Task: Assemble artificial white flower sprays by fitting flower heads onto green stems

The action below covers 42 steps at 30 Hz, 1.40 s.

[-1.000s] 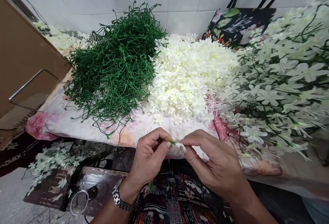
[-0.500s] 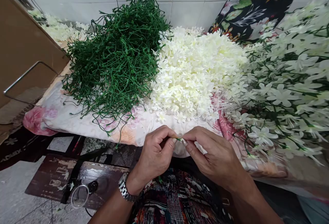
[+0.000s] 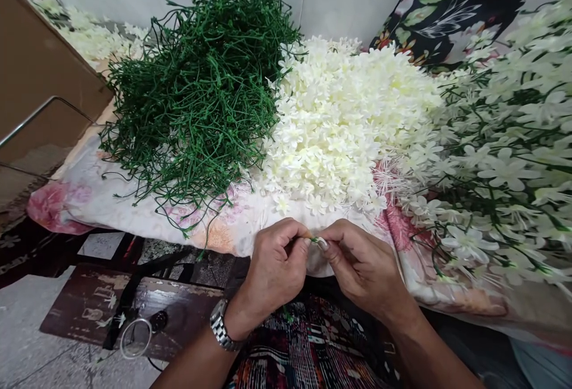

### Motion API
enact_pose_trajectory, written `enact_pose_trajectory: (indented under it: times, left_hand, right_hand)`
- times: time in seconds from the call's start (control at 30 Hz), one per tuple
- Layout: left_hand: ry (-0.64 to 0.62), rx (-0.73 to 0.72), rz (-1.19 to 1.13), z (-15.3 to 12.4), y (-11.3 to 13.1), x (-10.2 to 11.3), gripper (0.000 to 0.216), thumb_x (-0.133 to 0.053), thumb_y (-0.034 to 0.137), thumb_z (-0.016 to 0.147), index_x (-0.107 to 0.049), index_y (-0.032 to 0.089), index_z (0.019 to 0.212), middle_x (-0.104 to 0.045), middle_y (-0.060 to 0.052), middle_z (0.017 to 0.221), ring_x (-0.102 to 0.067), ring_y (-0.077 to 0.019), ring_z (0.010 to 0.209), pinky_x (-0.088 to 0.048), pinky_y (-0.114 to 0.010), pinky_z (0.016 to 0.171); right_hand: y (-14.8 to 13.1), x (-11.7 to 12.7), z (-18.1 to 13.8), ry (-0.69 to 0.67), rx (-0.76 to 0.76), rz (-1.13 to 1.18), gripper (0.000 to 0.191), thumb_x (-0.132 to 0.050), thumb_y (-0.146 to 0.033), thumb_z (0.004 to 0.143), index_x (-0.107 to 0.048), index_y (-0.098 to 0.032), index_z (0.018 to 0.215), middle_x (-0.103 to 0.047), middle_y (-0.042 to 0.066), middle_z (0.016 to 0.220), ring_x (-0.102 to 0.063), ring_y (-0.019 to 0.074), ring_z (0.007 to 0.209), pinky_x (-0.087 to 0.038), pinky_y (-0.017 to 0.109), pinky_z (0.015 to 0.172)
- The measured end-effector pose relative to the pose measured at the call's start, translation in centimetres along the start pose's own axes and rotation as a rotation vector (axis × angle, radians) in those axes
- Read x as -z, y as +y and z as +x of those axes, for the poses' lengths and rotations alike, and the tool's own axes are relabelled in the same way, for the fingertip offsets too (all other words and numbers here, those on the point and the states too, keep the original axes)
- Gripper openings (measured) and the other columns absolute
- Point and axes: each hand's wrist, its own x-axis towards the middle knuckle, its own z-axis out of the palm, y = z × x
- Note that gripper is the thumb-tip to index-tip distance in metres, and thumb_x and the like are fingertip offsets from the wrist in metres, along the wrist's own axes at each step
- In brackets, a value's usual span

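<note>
My left hand and my right hand meet fingertip to fingertip at the front edge of a floral cloth. Both are pinched shut on one small green stem tip with a bit of white flower between them. A wristwatch sits on my left wrist. Just beyond my hands lies a heap of loose white flower heads. Left of it is a tangled pile of bare green stems.
Finished sprays of white flowers on green stems fill the right side. A black floral bag leans on the tiled wall behind. A brown cardboard box with a metal handle stands at left. A dark board with a ring lies on the floor.
The view has drifted so the piles sit higher and closer. My hands have stayed pinched together on the stem tip, shifting slightly right in the picture.
</note>
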Motion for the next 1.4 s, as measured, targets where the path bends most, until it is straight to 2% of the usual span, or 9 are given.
enact_pose_trajectory:
  times: [0.8,0.9,1.17,1.4]
  left_hand:
    - [-0.052,0.000,0.146,0.51,-0.02,-0.02,0.019,-0.044,0.010,0.073,-0.050,0.017,0.056,-0.046,0.003,0.053,-0.042,-0.0097,0.051,-0.031,-0.022,0.050]
    - [-0.052,0.040,0.092,0.56,-0.11,-0.03,0.018,-0.044,0.011,0.072,-0.050,0.017,0.057,-0.047,0.003,0.053,-0.043,-0.0098,0.052,-0.032,-0.022,0.050]
    - [-0.131,0.271,-0.293,0.80,0.50,0.62,0.009,-0.051,0.020,0.069,-0.055,0.016,0.063,-0.049,0.003,0.055,-0.042,-0.0085,0.050,-0.034,-0.020,0.048]
    - [-0.107,0.233,-0.290,0.42,0.66,0.72,0.008,-0.052,0.019,0.068,-0.056,0.015,0.062,-0.048,0.003,0.054,-0.041,-0.0084,0.051,-0.034,-0.020,0.049]
  right_hand:
    - [0.08,-0.09,0.16,-0.032,0.023,-0.012,0.014,-0.044,-0.007,0.086,-0.054,-0.018,0.084,-0.057,0.001,0.067,-0.054,0.0103,0.058,-0.044,0.021,0.053]
    - [0.09,-0.14,0.17,-0.017,0.033,-0.018,0.014,-0.045,-0.008,0.087,-0.054,-0.017,0.084,-0.057,0.001,0.067,-0.054,0.0101,0.058,-0.044,0.021,0.053]
    - [-0.21,0.20,0.33,0.054,0.000,0.040,0.009,-0.051,-0.013,0.087,-0.058,-0.018,0.086,-0.061,0.001,0.070,-0.057,0.0105,0.061,-0.046,0.021,0.057]
    - [-0.79,0.67,0.24,0.070,-0.011,0.033,0.008,-0.052,-0.014,0.086,-0.058,-0.018,0.082,-0.058,-0.001,0.066,-0.055,0.0105,0.058,-0.045,0.022,0.055]
